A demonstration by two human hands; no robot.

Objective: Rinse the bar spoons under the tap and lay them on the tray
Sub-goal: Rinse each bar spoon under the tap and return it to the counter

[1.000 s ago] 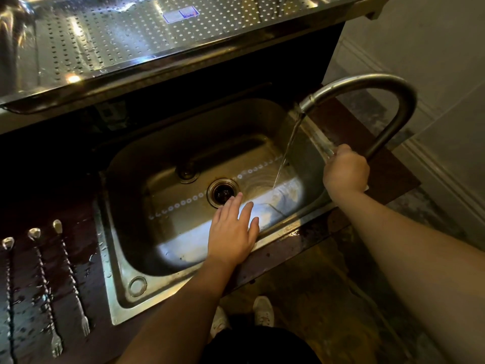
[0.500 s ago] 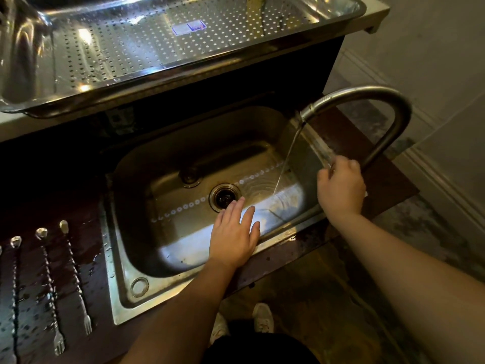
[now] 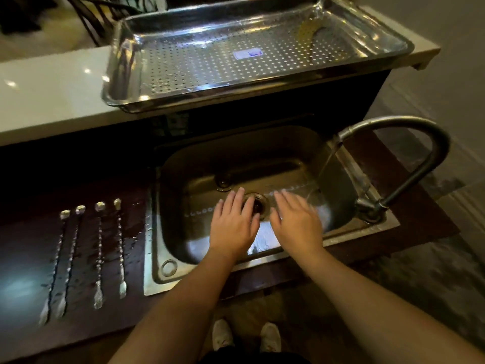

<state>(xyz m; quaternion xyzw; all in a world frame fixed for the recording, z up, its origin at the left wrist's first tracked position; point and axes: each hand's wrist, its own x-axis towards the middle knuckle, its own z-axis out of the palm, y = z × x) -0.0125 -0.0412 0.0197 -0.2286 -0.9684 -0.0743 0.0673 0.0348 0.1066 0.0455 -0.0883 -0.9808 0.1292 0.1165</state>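
Both your hands, left [image 3: 233, 227] and right [image 3: 295, 223], hover flat and empty over the sink [image 3: 157, 269]; the tap [image 3: 399, 143] runs. Four spoons [image 3: 98, 256] wait on the counter [image 3: 23, 243] at nine o'clock; the tray [image 3: 126, 64] at twelve holds none.

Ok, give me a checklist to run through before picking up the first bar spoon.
1. Water running from the tap: ok, a stream falls into the sink.
2. Left hand free: ok, fingers straight, holding nothing.
3. Right hand free: ok, open over the basin.
4. Bar spoons within view: ok, four lie side by side on the wet counter left of the sink.
5. Tray ready: ok, nothing lies in it.
6. Drain unblocked: cannot tell.
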